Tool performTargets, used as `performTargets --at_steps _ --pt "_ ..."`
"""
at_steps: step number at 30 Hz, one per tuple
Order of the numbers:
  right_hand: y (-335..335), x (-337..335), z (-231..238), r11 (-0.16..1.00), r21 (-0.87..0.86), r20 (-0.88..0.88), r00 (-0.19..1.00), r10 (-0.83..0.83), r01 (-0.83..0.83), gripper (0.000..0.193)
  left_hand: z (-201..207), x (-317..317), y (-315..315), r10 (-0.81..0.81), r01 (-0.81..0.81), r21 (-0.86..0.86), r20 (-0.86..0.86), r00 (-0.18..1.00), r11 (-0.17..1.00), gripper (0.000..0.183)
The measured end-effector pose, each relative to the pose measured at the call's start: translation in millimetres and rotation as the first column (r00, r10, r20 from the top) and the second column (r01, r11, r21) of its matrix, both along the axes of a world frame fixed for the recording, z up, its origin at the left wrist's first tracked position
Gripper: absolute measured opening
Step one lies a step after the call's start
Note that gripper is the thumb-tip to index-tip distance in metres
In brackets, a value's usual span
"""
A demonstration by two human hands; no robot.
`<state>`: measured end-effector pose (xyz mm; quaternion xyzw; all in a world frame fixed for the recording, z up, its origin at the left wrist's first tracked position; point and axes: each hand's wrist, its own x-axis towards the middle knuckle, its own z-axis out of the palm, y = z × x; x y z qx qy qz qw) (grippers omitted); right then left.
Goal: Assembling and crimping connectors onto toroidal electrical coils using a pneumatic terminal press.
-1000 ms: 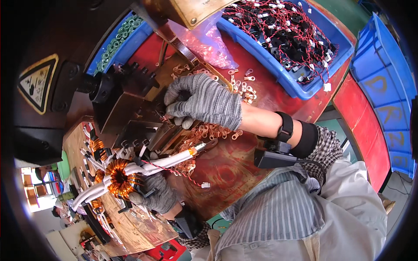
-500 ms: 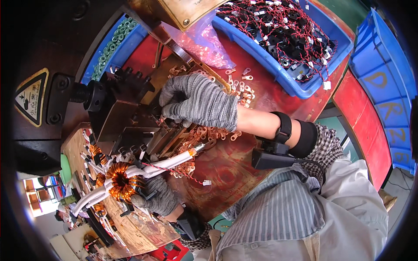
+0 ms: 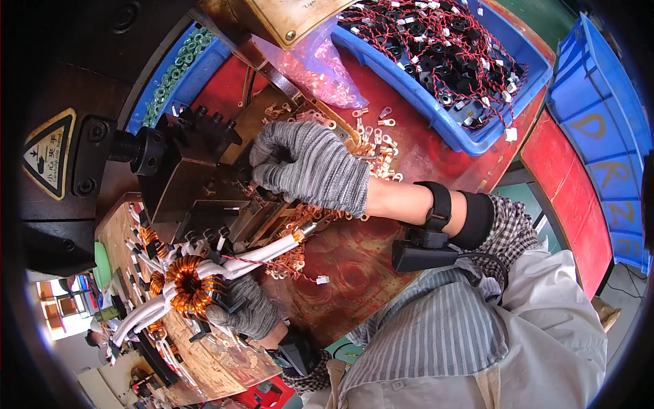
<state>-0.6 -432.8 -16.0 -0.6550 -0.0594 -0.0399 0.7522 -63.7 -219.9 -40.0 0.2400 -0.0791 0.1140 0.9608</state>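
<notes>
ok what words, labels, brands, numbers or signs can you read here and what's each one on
Described by place and look, wording not copied:
Triangular warning sign, yellow and black, on the dark machine: a hand pictogram with readable lettering.
Upright blue bin at right: large, hand-marked, yellowish characters down its side.
Tan metal plate at the top edge: small print, cut off by the frame, mostly unreadable.
</notes>
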Motion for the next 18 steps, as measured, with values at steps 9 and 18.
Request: performTargets --at_steps 9,18 --pt "-6 1 -2 0.976 -0.173 0.166 0.981 -0.104 0.133 0.016 -1 0 0 0.058 -0.062 0.186 0.030 0.998 0.981 0.072" --pt "-21 2 -3 0.933 0.184 0.188 0.921 -0.342 0.309 0.011 -5 2 2 0.054 -0.052 0.078 -0.031 0.998 0.996 0.072"
